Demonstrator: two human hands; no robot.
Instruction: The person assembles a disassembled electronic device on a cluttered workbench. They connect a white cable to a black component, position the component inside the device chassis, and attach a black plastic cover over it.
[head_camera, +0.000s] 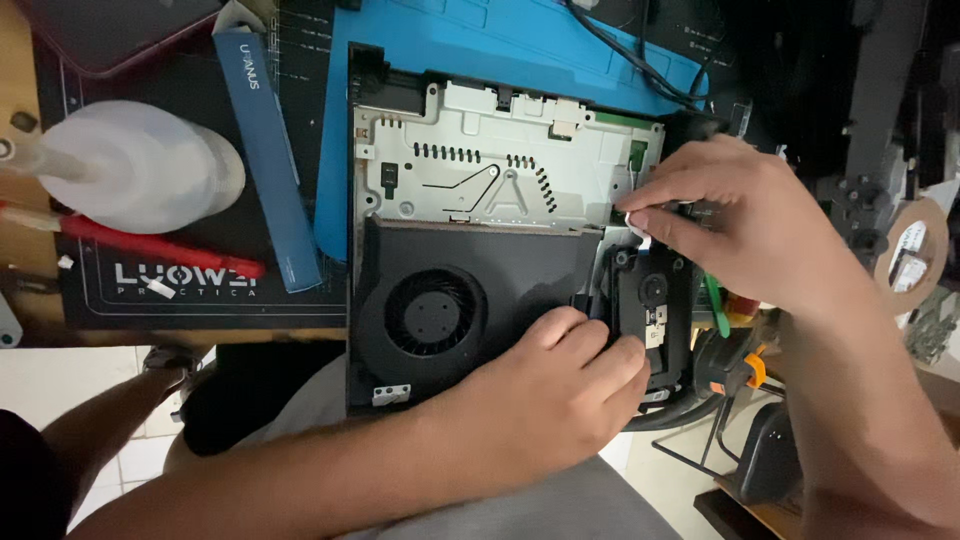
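Stuff on the left first: a white plastic squeeze bottle (150, 165) lies on its side on a dark work mat (200, 285), with a red-handled tool (150, 243) just below it and a long blue box (268, 160) angled beside them. Further right a blue silicone mat (520, 40) sits under the top edge of the opened game console (500, 230), which rests on the surface with its cover off. You can see the silver metal shield plate (500, 165) up top and the black fan (432, 312) lower left.

Left hand (550, 385) comes in from the bottom, forearm running diagonally up, fingers curled down and pressing on the black disc drive unit (650, 305) at the console's lower right corner, so it's bracing more than gripping.

Right hand (725, 215) reaches in from the right edge, wrist bent, thumb and forefinger pinched shut on a small white ribbon cable end (637, 218) right at the shield's right edge, just above the drive. Black cables (640, 60) trail off at the top, and a green tool (716, 305) pokes out beneath the right palm.
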